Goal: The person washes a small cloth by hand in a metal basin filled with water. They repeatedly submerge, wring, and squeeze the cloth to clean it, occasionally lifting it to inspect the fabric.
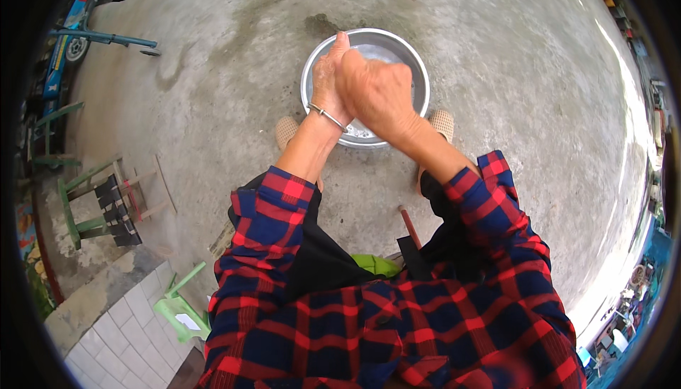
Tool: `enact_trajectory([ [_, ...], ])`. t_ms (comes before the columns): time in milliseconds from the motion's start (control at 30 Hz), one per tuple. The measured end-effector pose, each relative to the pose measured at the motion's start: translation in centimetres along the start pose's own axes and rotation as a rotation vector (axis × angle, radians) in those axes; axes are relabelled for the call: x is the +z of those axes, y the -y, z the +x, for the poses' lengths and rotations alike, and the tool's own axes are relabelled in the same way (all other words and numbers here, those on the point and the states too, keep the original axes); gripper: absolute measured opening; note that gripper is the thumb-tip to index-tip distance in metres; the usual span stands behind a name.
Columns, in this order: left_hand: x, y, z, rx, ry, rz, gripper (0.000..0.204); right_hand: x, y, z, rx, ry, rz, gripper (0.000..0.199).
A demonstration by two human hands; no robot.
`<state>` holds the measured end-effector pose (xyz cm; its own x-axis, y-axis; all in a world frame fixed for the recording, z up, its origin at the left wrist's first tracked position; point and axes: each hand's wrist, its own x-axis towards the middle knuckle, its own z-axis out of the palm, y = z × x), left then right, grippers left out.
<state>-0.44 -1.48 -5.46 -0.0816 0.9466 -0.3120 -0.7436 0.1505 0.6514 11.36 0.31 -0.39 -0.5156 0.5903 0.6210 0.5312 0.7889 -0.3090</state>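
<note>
Above a round metal basin (306, 84) on the floor, my two hands meet. My left hand (328, 77), with a silver bangle (327, 117) at its wrist, has its thumb stretched up and away from me. Its other fingers are hidden. Against its inner side presses my right hand (381, 89), closed in a fist with the knuckles uppermost. Whatever the fist holds, if anything, is out of sight. Water with some bubbles (360, 131) shows in the near part of the basin.
Beige shoes (286, 131) flank the basin on a concrete floor (213, 84). To the left are a wooden-framed stool (117, 208), a pale green plastic stool (183, 316) and a blue metal frame with wheels (106, 37). A reddish stick (409, 226) stands between my knees. Assorted items (621, 329) line the right edge.
</note>
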Motion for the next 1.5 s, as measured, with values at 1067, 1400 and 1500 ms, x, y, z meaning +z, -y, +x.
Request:
enact_trajectory([
  [1067, 3.8, -0.5, -0.4, -0.022, -0.138, -0.100, 0.027, 0.6, -1.5, 0.2, 0.059, 0.073, -0.036, 0.026],
  [1400, 5.8, -1.1, -0.8, -0.036, -0.127, -0.061, 0.035, 0.1, -1.8, 0.7, 0.109, 0.087, -0.050, 0.025],
  [1500, 1.3, -0.6, -0.1, -0.071, 0.127, -0.104, 0.031, 0.0, -0.5, 0.1, -0.007, 0.067, -0.043, 0.021],
])
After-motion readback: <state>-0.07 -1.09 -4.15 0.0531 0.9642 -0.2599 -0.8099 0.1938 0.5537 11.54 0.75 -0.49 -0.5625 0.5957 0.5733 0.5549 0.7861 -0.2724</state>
